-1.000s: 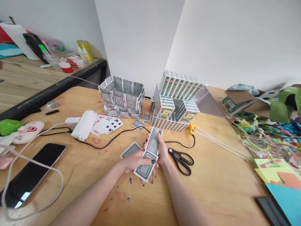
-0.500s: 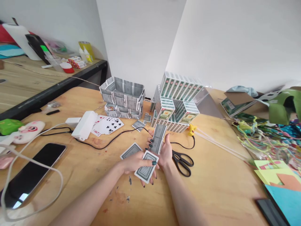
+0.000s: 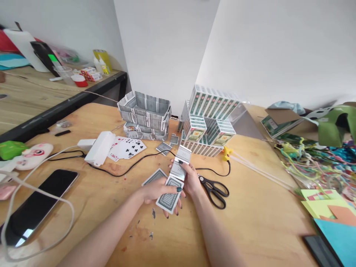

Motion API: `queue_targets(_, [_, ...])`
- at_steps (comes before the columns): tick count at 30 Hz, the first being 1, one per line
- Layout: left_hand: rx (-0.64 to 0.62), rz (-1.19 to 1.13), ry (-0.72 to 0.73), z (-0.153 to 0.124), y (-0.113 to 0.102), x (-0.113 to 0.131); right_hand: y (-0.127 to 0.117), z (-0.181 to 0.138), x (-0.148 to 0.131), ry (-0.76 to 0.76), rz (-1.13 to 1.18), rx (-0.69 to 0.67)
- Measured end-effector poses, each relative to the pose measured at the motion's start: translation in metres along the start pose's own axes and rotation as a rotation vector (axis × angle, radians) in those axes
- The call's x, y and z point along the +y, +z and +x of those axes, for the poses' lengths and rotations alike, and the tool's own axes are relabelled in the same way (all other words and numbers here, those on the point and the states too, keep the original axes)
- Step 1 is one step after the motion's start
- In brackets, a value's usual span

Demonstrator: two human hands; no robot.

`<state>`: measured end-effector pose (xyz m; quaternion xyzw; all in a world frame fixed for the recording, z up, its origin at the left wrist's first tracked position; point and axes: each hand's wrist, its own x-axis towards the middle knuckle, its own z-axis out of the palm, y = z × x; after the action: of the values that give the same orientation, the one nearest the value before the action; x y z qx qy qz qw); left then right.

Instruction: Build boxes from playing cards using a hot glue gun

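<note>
The light-brown wooden table (image 3: 256,215) carries all items listed below. Toward its rear stands a stepped stack of green-and-white cardboard card boxes (image 3: 213,102). Left of this stack, a rectangular grey basket made of patterned cards (image 3: 144,115) rests on a second, similar grey card structure (image 3: 146,132). A black flat-screened phone (image 3: 52,185) lies at the table's left, with a white cable loop crossing over it.

Both hands are at the table's centre, in front of the boxes. The left hand (image 3: 155,191) is clamped on a white-bordered, green-patterned playing card (image 3: 168,199), thumb on top and fingers beneath. The right hand (image 3: 193,181) grips a pale grey patterned card piece (image 3: 180,161), thumb across its face and fingertips at its far edge; a crease or joint crosses the piece. The lower end of this piece meets the card in view; actual contact cannot be confirmed.

A white plastic block-shaped device (image 3: 101,149) lies left of centre, just beside a fan of white face-up playing cards (image 3: 130,148). Black-handled scissors (image 3: 209,184) lie just right of the right hand, tips hidden. One face-down green-patterned card (image 3: 153,177) lies beside the left hand, partly covered by it. The smallest item noted is a yellow plastic fitting (image 3: 227,152), near the boxes, on a black cable.
</note>
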<state>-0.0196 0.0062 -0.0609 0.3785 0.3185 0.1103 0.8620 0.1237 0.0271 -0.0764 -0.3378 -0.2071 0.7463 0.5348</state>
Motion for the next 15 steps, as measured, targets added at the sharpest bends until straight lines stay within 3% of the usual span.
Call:
queue_targets(9, [-0.036, 0.015, -0.046, 0.0028, 0.0004, -0.0003, -0.0048, 0.0020, 0.0021, 0.156, 0.076, -0.119])
queue_targets(15, [-0.145, -0.002, -0.055, 0.0022, -0.0040, -0.0018, -0.0006, 0.0020, 0.0020, 0.085, 0.151, -0.154])
